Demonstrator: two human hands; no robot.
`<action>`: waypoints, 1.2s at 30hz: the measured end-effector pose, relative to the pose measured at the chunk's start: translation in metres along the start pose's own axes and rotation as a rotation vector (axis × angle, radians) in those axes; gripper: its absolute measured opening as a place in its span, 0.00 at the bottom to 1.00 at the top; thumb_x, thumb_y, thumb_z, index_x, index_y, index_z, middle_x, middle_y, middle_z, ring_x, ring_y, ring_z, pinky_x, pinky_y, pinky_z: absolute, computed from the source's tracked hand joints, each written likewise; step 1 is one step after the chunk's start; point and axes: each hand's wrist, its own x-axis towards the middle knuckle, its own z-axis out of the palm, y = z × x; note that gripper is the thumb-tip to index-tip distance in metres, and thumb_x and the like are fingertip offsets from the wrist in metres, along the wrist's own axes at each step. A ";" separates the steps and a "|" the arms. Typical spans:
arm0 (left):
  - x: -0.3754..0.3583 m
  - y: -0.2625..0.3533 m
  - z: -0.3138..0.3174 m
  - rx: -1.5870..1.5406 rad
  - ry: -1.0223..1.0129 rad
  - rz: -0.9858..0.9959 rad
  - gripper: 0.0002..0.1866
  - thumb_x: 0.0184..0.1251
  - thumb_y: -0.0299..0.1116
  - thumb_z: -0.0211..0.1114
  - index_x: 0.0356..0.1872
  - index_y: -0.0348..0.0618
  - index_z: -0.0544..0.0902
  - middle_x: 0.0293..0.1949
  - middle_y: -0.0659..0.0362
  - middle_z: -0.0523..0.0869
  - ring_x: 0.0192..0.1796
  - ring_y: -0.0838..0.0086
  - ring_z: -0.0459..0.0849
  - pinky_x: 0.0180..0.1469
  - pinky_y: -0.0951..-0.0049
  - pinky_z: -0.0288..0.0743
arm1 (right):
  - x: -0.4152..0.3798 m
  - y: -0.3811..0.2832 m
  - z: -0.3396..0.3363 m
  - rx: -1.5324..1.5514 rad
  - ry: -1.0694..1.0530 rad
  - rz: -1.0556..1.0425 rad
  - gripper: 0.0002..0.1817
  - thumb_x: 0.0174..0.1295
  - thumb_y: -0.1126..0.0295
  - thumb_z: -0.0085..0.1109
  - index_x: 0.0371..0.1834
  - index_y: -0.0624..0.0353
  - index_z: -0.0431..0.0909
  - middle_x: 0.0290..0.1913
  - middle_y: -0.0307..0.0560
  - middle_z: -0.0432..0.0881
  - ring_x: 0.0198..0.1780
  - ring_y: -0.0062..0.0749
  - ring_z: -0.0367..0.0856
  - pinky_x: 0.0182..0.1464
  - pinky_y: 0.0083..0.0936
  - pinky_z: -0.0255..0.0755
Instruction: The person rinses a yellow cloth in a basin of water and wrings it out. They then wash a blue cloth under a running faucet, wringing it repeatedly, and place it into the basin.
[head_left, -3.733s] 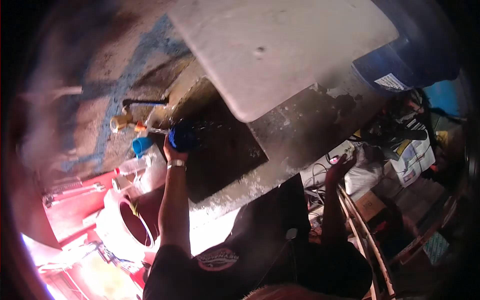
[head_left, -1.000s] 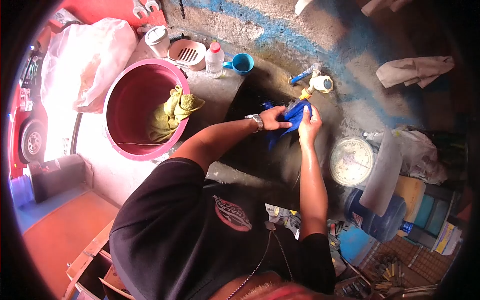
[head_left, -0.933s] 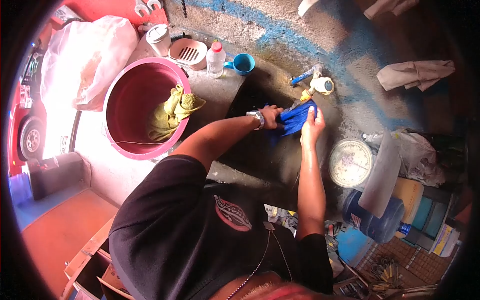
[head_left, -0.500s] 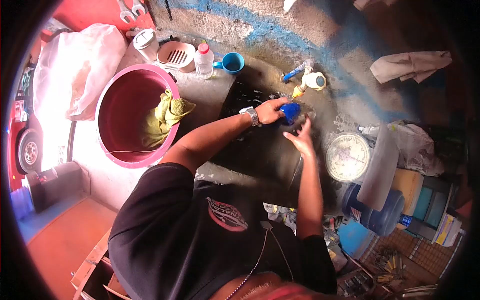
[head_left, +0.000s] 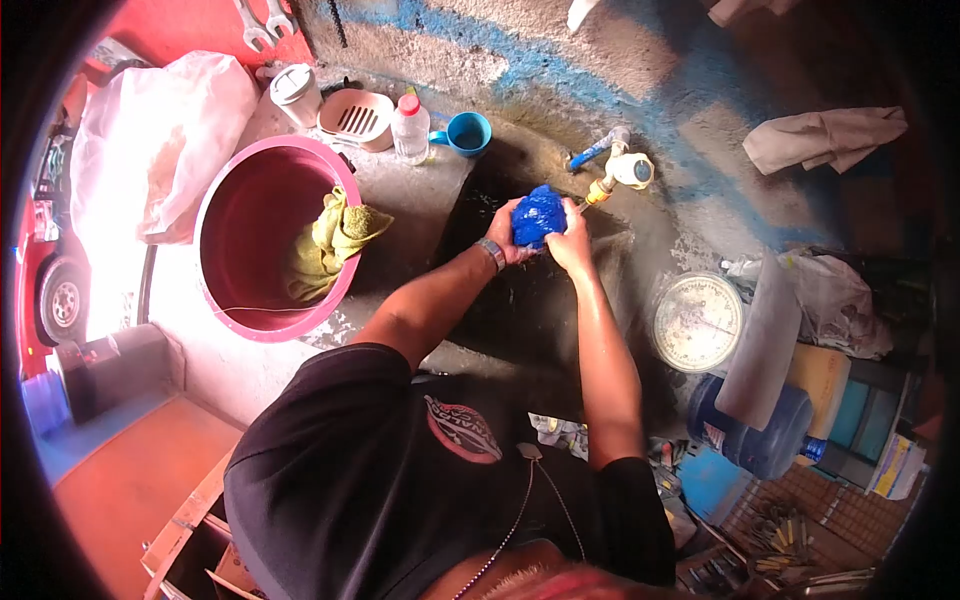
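Both my hands hold a wet, crumpled blue cloth [head_left: 539,217] bunched into a ball over the dark sink basin [head_left: 500,320]. My left hand [head_left: 511,238], with a watch [head_left: 492,252] on its wrist, cups the bundle from the left. On the other side my right hand [head_left: 570,242] grips it, fingers curled against the blue folds. Just right of the hands and above them is the faucet [head_left: 628,170], its yellow spout [head_left: 598,192] close to my right fingers.
Left of the sink stands a pink basin [head_left: 345,285] with a yellow-green towel [head_left: 345,230] over its rim. Behind it are a white tumbler [head_left: 296,95], soap dish [head_left: 355,118], plastic bottle [head_left: 410,135] and blue mug [head_left: 468,134]. A dial scale [head_left: 698,322] sits at the right.
My right hand has gone from spread fingers to gripping the blue cloth. The cloth and my left hand have shifted left, away from the spout, and the bundle shows larger between both hands.
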 end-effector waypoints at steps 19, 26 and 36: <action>0.009 0.015 0.076 1.687 0.475 0.831 0.24 0.46 0.53 0.66 0.22 0.37 0.82 0.24 0.43 0.83 0.30 0.49 0.84 0.37 0.57 0.78 | 0.007 0.032 -0.006 0.232 -0.159 0.424 0.21 0.40 0.76 0.71 0.42 0.59 0.77 0.30 0.38 0.79 0.23 0.24 0.76 0.24 0.24 0.70; 0.023 -0.003 0.047 0.816 0.366 0.465 0.12 0.53 0.34 0.72 0.31 0.39 0.79 0.31 0.57 0.82 0.30 0.71 0.83 0.33 0.67 0.79 | -0.017 -0.005 -0.007 0.301 -0.091 0.512 0.54 0.46 0.78 0.69 0.74 0.54 0.41 0.42 0.50 0.79 0.30 0.33 0.82 0.25 0.27 0.76; 0.043 -0.022 0.075 0.873 0.946 0.405 0.20 0.53 0.40 0.68 0.42 0.34 0.85 0.37 0.52 0.87 0.37 0.67 0.85 0.43 0.64 0.78 | -0.018 0.002 -0.009 -0.772 0.212 -0.068 0.31 0.60 0.74 0.55 0.68 0.48 0.61 0.56 0.55 0.76 0.50 0.56 0.79 0.49 0.46 0.76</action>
